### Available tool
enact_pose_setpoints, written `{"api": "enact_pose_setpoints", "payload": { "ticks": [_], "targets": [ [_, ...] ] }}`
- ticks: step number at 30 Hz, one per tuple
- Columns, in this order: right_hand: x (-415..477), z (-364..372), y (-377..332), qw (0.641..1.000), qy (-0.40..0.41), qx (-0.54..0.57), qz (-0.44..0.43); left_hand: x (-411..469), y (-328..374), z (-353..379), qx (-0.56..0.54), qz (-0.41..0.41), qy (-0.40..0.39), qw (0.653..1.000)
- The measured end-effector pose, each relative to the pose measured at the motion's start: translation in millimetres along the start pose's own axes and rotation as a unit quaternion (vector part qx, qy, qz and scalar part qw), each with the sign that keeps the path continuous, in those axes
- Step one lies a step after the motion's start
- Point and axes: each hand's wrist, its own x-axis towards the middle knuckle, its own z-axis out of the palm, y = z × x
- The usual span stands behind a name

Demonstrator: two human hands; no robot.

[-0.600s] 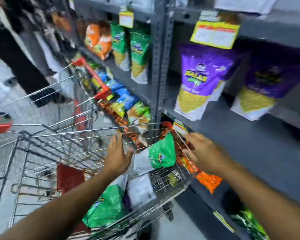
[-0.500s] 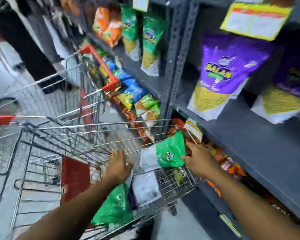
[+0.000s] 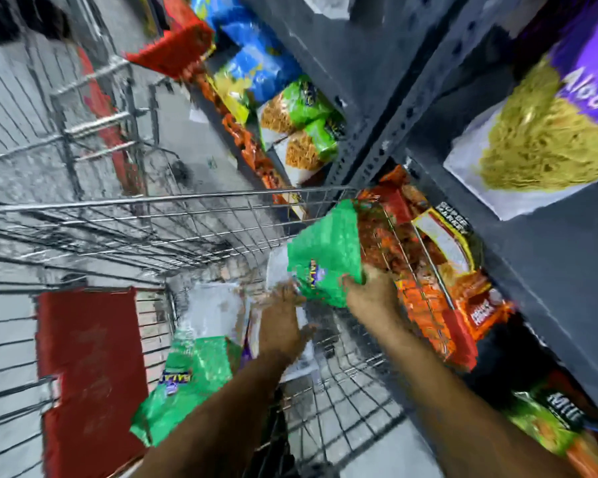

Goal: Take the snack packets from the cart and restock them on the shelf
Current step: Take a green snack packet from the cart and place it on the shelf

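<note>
Inside the wire cart, the right hand is clamped on the lower corner of a green snack packet, whose long axis tilts up toward the shelf, just to its right. The left hand, directly beside it, seems to press on a white packet, though blur hides its fingers. The cart rim stands between packet and shelf; above the rim there is open room.
</note>
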Motion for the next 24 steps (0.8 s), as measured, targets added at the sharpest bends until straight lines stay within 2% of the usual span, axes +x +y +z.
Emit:
{"api": "enact_pose_setpoints", "payload": {
  "ticks": [2,4,6,7,11,13,15,17,19,24],
  "targets": [
    [-3,11,-10,0.995,-0.066,0.061,-0.030,6,6,6,-0.061,-0.044,0.052,0.996],
    [-2,18,-10,0.978,-0.153,0.141,-0.020,18,6,4,-0.165,-0.126,0.132,0.969],
    [3,19,-3,0.975,-0.175,0.139,-0.014,22,15,-15,-0.298,-0.173,0.128,0.930],
    [8,19,5,0.978,-0.166,0.124,-0.020,22,14,-22,-0.320,-0.186,0.122,0.921],
    [24,13,22,0.984,-0.156,0.054,-0.064,10,3,-50,-0.226,-0.195,0.195,0.934],
    [26,2,31,0.981,-0.152,0.001,-0.121,4,0,-66,-0.250,-0.148,0.194,0.937],
    [21,-13,34,0.975,-0.154,0.002,-0.158,-10,13,-87,-0.312,-0.095,0.164,0.931],
    [1,-32,28,0.967,-0.158,0.076,-0.183,-28,29,-109,-0.356,-0.071,0.146,0.920],
    [-29,-52,20,0.955,-0.135,0.166,-0.206,-47,43,-124,-0.357,-0.043,0.117,0.926],
    [-101,-104,24,0.914,-0.015,0.325,-0.243,-91,112,-150,-0.341,0.043,0.080,0.936]
  ]
}}
